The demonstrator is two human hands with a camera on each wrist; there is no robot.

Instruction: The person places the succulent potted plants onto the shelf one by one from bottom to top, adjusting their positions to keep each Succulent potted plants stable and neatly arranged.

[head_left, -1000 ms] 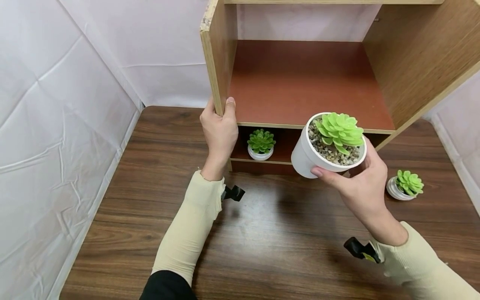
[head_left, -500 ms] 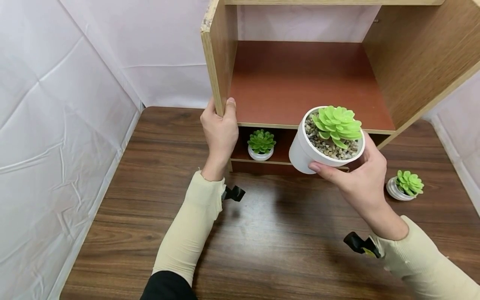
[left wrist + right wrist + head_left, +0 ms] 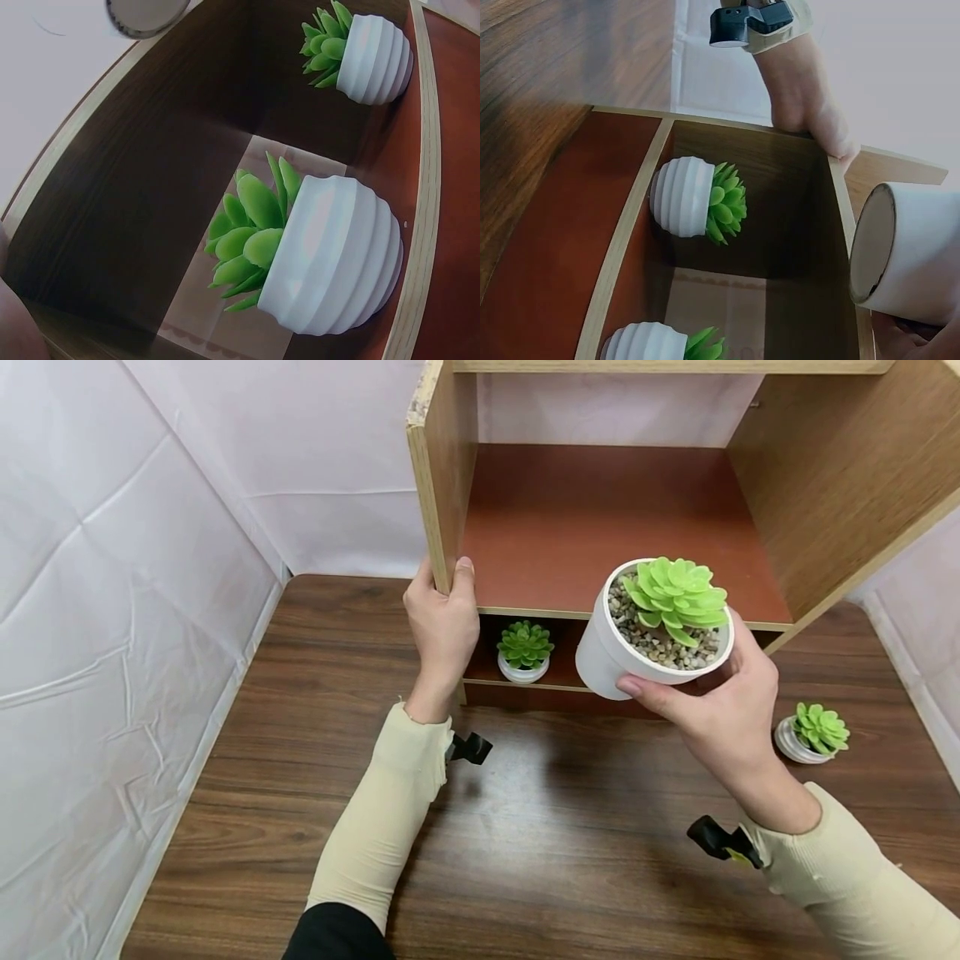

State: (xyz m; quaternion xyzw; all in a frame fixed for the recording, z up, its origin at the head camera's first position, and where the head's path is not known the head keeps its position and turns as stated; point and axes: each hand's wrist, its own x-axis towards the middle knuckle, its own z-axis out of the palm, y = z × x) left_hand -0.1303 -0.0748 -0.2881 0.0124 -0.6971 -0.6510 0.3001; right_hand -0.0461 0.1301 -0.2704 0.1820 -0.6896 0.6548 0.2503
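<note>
My right hand [image 3: 731, 714] holds a white pot [image 3: 611, 647] with a bright green succulent [image 3: 678, 593] and pebbles in it, thumb on the near side. The pot tilts in front of the wooden shelf unit's wide middle shelf [image 3: 615, 527], overlapping its front edge in the head view. In the right wrist view the pot's round base [image 3: 874, 244] shows. My left hand [image 3: 442, 631] grips the lower front edge of the unit's left side panel [image 3: 429, 510]. Below, a small succulent in a ribbed white pot [image 3: 523, 672] stands in the low compartment.
The left wrist view shows two ribbed-pot succulents in the low compartment, a nearer one [image 3: 330, 255] and a farther one [image 3: 375, 60]. Another small potted succulent [image 3: 806, 747] leans on the dark wooden table [image 3: 525, 860] at right. White sheeting [image 3: 112, 693] borders the table.
My right hand has raised the large succulent pot a little, toward the middle shelf's front edge. The left hand stays on the side panel.
</note>
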